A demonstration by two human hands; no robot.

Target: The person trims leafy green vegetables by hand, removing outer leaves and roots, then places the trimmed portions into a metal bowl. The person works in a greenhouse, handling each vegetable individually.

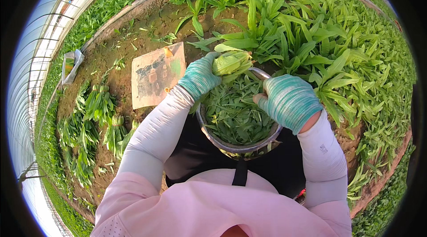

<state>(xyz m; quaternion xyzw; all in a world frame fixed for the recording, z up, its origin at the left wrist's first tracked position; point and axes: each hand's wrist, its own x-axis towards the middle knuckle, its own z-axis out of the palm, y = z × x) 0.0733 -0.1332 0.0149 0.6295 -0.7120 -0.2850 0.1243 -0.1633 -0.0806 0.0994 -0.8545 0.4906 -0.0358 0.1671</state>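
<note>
My left hand, in a green and white knitted glove, grips a leafy green plant whose cut root end points right. Close by on the right is my right hand, gloved alike, its bare thumb tip showing; its fingers are curled at the rim of a round basin, and what lies inside them is hidden. Between my knees the basin holds many loose green leaves. Left of the basin, a worn flat board lies on the soil with a small orange-yellow piece on it.
Tied bundles of leafy greens lie on the soil to the left, beyond the board. A white plastic bag or container stands farther left. Dense growing plants fill the right side and top. Greenhouse framing curves along the left edge.
</note>
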